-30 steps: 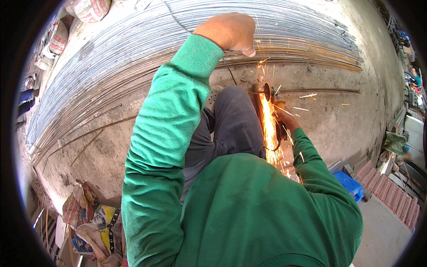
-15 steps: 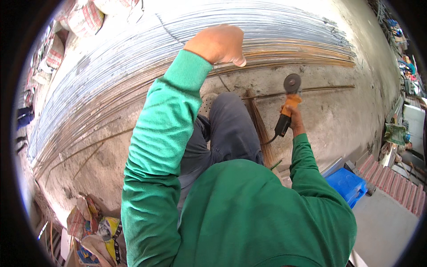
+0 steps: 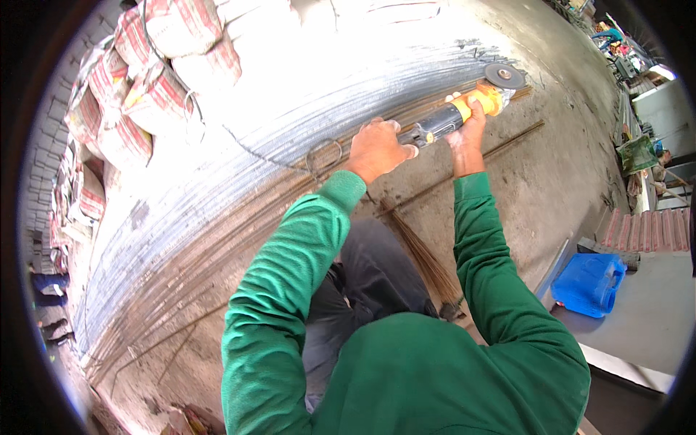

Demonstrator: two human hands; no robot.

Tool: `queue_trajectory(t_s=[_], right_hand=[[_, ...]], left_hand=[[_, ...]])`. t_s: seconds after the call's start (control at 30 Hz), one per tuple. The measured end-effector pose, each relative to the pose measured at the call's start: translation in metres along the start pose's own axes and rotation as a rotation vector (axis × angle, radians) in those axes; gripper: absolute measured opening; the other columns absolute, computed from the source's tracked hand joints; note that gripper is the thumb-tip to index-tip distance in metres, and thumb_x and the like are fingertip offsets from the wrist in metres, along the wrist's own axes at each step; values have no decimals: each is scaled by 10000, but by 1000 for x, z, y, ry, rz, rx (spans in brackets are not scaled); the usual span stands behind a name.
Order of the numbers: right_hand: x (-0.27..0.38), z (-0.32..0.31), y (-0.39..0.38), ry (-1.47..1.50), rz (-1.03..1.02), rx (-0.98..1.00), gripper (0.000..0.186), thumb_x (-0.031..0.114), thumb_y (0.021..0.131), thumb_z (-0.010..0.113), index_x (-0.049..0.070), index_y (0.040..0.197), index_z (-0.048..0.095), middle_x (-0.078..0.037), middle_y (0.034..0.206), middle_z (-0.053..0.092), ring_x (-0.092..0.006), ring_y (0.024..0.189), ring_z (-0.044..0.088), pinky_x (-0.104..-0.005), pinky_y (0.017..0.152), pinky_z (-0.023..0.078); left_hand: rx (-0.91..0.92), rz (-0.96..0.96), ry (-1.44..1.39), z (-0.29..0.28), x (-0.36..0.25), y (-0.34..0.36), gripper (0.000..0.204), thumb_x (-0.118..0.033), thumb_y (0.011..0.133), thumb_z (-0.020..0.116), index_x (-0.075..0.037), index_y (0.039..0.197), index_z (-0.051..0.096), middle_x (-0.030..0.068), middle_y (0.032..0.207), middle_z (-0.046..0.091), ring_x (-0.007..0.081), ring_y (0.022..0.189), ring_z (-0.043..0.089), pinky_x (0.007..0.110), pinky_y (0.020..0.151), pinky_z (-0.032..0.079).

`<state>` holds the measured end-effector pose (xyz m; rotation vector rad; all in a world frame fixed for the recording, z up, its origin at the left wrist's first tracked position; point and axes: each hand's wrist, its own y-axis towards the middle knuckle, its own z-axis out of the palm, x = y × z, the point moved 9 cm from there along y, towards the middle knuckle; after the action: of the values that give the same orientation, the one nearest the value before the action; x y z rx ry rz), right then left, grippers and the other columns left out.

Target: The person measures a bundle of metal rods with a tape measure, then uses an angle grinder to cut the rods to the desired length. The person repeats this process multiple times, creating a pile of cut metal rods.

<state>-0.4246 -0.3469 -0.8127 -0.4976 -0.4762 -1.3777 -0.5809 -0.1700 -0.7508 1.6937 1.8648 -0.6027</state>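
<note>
My right hand (image 3: pixel 469 135) grips an angle grinder (image 3: pixel 438 122) by its orange front section, with the dark round disc (image 3: pixel 504 75) at the far right end. The tool is held level above the long metal rods (image 3: pixel 283 174). At its rear end, my left hand (image 3: pixel 380 148) is closed around the dark tail of the body; the palm side is hidden. A dark power cord (image 3: pixel 279 161) loops away to the left from near that hand. Below the hands, a bundle of thin brown bristles or sticks (image 3: pixel 420 250) lies on the concrete, partly beside my knee.
Striped sacks (image 3: pixel 174 32) are piled at the far left. One separate rod (image 3: pixel 500 147) lies across the floor at right. A blue jerrycan (image 3: pixel 589 284) lies on a grey surface, near pinkish ribbed pieces (image 3: pixel 645 230). Clutter lines the right wall.
The grinder has risen away from me and turned from upright to nearly level. My left hand has come down to its rear end. The view has swung, showing more sacks.
</note>
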Motion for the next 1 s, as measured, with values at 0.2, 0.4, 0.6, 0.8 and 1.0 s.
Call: queue_trajectory(t_s=[0.2, 0.4, 0.6, 0.8, 1.0], right_hand=[[-1, 61, 11, 37, -76, 15, 311, 247, 809, 629, 25, 1012, 553, -111, 884, 623, -272, 829, 629, -467, 774, 536], [14, 73, -12, -148, -184, 25, 231, 155, 791, 617, 20, 974, 653, -152, 1054, 664, -272, 976, 633, -420, 934, 488], [14, -31, 52, -45, -78, -8, 447, 252, 915, 545, -103, 1186, 552, -189, 1140, 628, -280, 1085, 589, -455, 990, 461], [-45, 23, 9, -106, 9, -24, 476, 308, 954, 499, -84, 1223, 528, -167, 1155, 619, -256, 1078, 589, -411, 973, 467], [-139, 60, -19, 9, 260, 243, 480, 319, 954, 459, -54, 1247, 537, -184, 1206, 597, -295, 1125, 573, -448, 963, 474]], left_hand=[[-247, 11, 118, -40, -25, 24, 512, -463, 693, 739, -27, 961, 712, 182, 989, 663, 355, 927, 631, 447, 826, 495], [-370, -90, 225, -60, -24, 14, 378, -418, 687, 638, -47, 690, 713, 167, 710, 673, 336, 690, 656, 462, 630, 484], [-144, -100, 154, 12, -9, 47, 510, -405, 547, 822, -52, 898, 713, 134, 909, 688, 320, 967, 617, 434, 796, 454], [-146, -106, 267, -40, -7, 29, 596, -403, 480, 860, -44, 924, 691, 135, 941, 686, 291, 960, 642, 444, 809, 480], [221, 42, -3, -11, 42, 71, 579, -323, 510, 812, -70, 1019, 698, 155, 979, 696, 292, 909, 672, 425, 760, 537]])
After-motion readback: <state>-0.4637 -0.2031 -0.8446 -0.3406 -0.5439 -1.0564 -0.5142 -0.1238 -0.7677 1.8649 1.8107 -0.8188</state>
